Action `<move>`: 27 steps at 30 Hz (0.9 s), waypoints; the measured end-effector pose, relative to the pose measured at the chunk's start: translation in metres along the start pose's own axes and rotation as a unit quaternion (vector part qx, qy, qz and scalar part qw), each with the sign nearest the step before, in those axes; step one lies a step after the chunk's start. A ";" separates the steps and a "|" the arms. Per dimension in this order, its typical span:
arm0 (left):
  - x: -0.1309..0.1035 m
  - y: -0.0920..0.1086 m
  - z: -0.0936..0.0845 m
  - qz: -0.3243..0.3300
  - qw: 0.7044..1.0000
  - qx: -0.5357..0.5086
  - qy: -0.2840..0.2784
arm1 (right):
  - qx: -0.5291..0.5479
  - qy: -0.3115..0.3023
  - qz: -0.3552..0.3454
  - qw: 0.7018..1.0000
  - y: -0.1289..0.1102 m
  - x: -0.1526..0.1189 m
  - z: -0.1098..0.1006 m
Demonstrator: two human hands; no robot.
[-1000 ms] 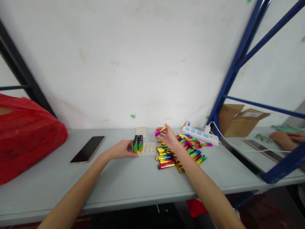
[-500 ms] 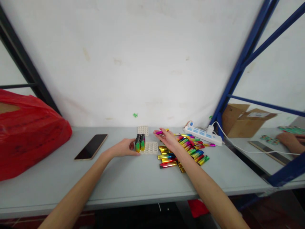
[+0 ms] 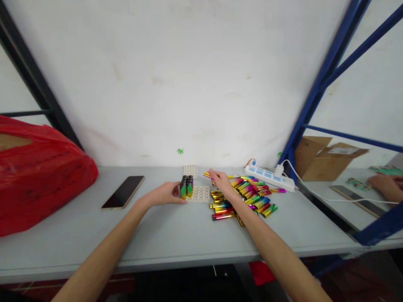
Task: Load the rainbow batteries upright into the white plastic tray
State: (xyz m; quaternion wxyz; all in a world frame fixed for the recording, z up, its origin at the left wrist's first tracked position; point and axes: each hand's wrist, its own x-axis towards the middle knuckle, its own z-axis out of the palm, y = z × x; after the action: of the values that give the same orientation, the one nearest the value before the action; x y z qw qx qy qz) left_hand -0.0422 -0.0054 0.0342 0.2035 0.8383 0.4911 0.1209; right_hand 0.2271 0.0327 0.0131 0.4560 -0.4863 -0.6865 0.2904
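Left hand [image 3: 166, 193] and right hand [image 3: 220, 180] work over the same patch of table. Thumb and fingertips of the right pinch one held lighter [image 3: 207, 174], its gold end jutting out to the left, nearer lying than upright. Thumb and fingers of the left are parted in a curve at the left side of the standing lighters [image 3: 187, 186]; whether they press or merely steady, I cannot tell.

That cluster stands at the left end of the near tray [image 3: 201, 193], whose sockets to the right show unfilled. The step in hand seems to be carrying a single piece to the tray; the next move would call for tipping it upright and lining it up with a free socket, while the left keeps the tray from sliding.

Both forearms reach in from the lower corners: the left slants up and right, its wrist low by the tabletop, and the right crosses above part of the loose lighters [image 3: 252, 200], its wrist turned back toward the tray.

Further out, a far tray [image 3: 190, 170] sits near the wall, a phone [image 3: 124, 192] lies to the left, and a power strip [image 3: 270, 178] rests behind the pile.
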 end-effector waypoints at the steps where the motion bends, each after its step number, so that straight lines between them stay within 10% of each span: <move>1: 0.000 0.000 0.000 -0.001 1.000 -0.001 0.000 | -0.004 0.009 0.004 1.000 0.000 0.000 -0.001; 12: -0.003 0.008 -0.004 -0.001 1.000 -0.020 -0.008 | 0.113 -0.029 -0.008 0.993 -0.007 -0.002 0.005; 23: -0.001 0.004 -0.002 -0.003 1.000 -0.007 -0.004 | 0.390 -0.280 0.103 0.871 -0.032 -0.019 0.014; 27: -0.002 0.006 -0.003 -0.008 1.000 -0.005 -0.007 | 0.354 -0.235 0.146 0.893 -0.029 -0.017 0.018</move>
State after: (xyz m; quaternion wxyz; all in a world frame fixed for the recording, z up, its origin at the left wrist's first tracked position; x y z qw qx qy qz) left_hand -0.0398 -0.0087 0.0393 0.2122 0.8343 0.4954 0.1165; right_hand 0.2008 0.0077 0.0244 0.3757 -0.3045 -0.5468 0.6835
